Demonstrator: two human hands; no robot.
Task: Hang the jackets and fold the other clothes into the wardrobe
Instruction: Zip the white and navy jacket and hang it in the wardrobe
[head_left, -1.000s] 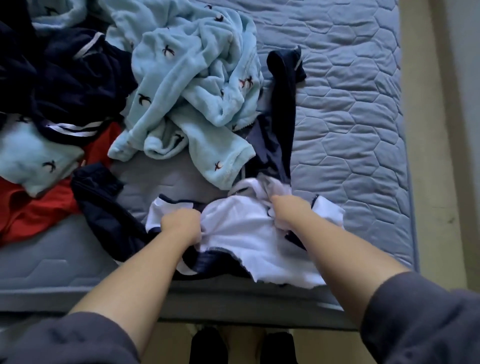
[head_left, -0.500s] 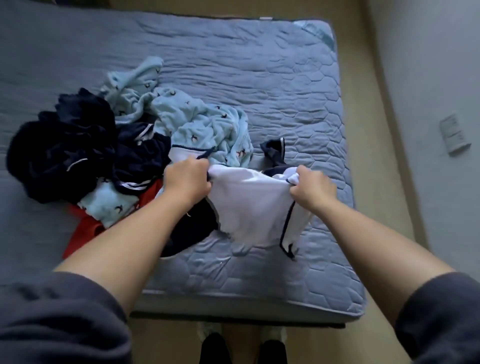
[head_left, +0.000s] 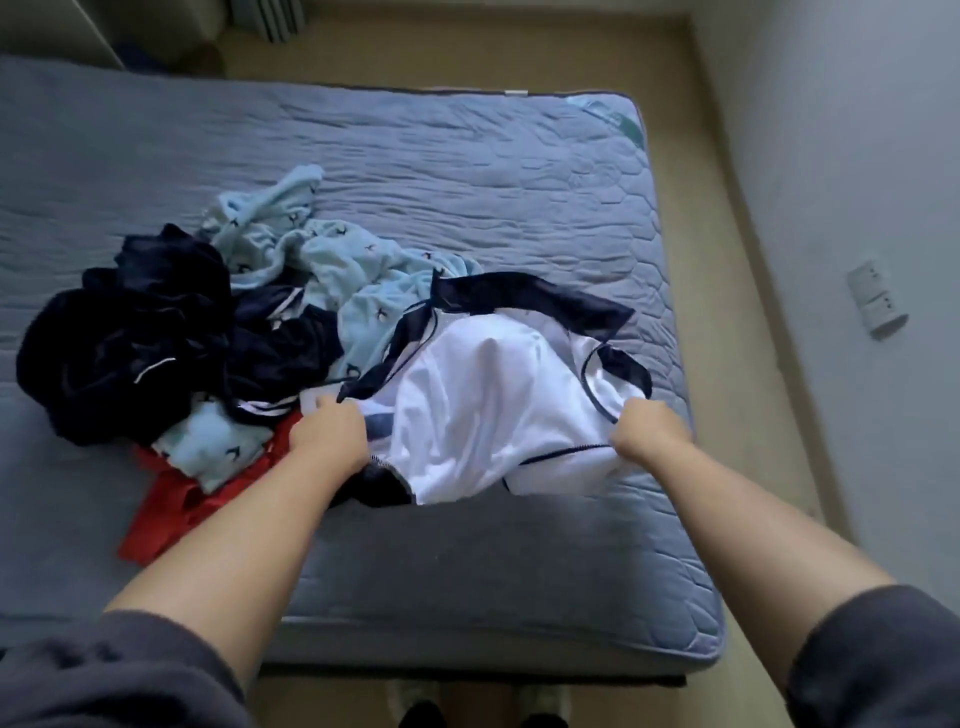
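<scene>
A thin, smooth white garment (head_left: 478, 405) with navy piping and a sheer navy band billows above the grey-blue, hexagon-quilted mattress (head_left: 467, 182) near its right edge. The left hand (head_left: 330, 436) and the right hand (head_left: 649, 431) each clench one side of it. Toward the left edge lie a plush pale-blue fleece (head_left: 358, 270) with small dark motifs, crumpled navy clothes (head_left: 130, 343) and a red garment (head_left: 166, 509).

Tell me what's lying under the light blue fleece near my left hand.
A red garment pokes out beneath the light blue fleece; its covered part is hidden.
</scene>
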